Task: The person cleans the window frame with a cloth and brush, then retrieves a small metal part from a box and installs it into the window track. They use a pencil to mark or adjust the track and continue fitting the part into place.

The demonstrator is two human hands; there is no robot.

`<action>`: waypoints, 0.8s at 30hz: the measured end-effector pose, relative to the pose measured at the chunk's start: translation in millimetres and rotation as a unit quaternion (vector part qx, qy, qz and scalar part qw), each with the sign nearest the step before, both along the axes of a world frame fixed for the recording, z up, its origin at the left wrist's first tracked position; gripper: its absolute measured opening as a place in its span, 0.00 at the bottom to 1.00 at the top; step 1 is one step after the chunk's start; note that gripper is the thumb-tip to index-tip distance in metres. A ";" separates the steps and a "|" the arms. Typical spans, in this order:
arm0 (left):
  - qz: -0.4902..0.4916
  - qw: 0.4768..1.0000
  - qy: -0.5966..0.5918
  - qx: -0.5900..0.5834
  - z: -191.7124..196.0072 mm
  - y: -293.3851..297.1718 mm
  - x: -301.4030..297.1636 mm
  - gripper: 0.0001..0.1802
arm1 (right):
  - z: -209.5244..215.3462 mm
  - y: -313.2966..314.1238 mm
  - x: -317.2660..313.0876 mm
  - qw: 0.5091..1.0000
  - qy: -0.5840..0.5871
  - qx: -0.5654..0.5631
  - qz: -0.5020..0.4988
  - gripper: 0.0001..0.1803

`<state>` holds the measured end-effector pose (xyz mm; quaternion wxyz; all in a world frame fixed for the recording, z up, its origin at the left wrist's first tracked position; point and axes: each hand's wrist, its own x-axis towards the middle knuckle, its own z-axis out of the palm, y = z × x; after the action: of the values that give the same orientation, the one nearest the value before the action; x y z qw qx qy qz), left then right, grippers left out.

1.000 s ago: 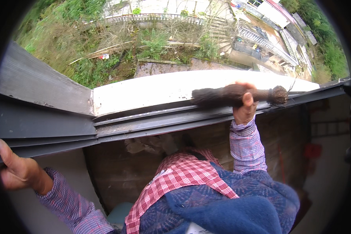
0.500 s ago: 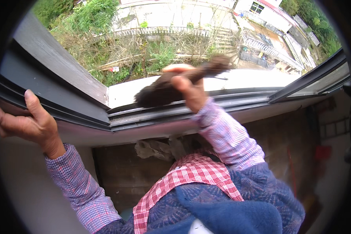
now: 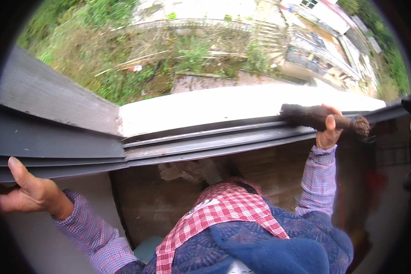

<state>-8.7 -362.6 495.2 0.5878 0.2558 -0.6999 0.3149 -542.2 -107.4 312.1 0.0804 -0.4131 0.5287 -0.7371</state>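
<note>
My right hand [image 3: 329,130] is closed round a dark brown whisk brush [image 3: 308,116]. The brush lies nearly level, its bristles pointing left and its bound, rope-like handle end toward the right. Its bristles are at the right part of the grey sliding-window track [image 3: 205,141]; whether they touch it I cannot tell. At the far left my left hand [image 3: 36,194] grips the edge of the dark window frame [image 3: 54,138], thumb raised against it. Its fingertips are partly lost at the dark rim of the view.
Beyond the track runs a white outer ledge [image 3: 205,105], with a drop to shrubs [image 3: 191,52] and a yard outside. A grey wall [image 3: 54,93] flanks the opening on the left. Below the track, crumpled pale plastic [image 3: 182,171] lies by the brown floor [image 3: 141,205].
My right hand has carried the brush rightward and lower, from above the middle of the track to its right part. The left hand stays at the frame; the view has tilted.
</note>
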 end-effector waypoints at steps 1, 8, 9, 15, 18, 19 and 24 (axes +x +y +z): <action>-0.021 1.000 0.018 0.008 -0.6 0.7 -3.1 0.30 | 2.9 -11.0 11.4 1.000 0.004 0.016 0.022 0.24; -0.069 0.994 0.064 0.059 3.9 13.8 -29.0 0.35 | 7.3 -100.7 140.8 0.971 0.059 0.036 0.229 0.24; -0.058 0.997 0.014 0.049 7.8 14.0 -29.9 0.36 | 8.6 -112.1 162.6 0.972 0.011 0.037 0.234 0.23; 0.004 0.998 -0.023 0.063 12.6 17.4 -22.1 0.43 | 33.5 -175.2 271.5 0.908 -0.125 0.112 0.384 0.20; 0.085 0.994 -0.062 0.037 12.3 17.9 -14.9 0.42 | 34.3 -165.1 247.8 0.945 -0.094 -0.039 0.312 0.19; 0.057 0.996 -0.058 0.023 10.9 16.9 -13.8 0.42 | 31.9 -158.4 222.6 0.961 -0.031 -0.082 0.264 0.20; 0.016 0.999 0.007 0.035 3.3 13.6 -7.1 0.39 | 22.4 -44.5 104.6 0.996 -0.027 -0.046 0.077 0.27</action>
<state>-15.8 -349.0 498.5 0.5784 0.2891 -0.7023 0.2979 -437.7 -151.9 334.5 0.1321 -0.4362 0.4580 -0.7632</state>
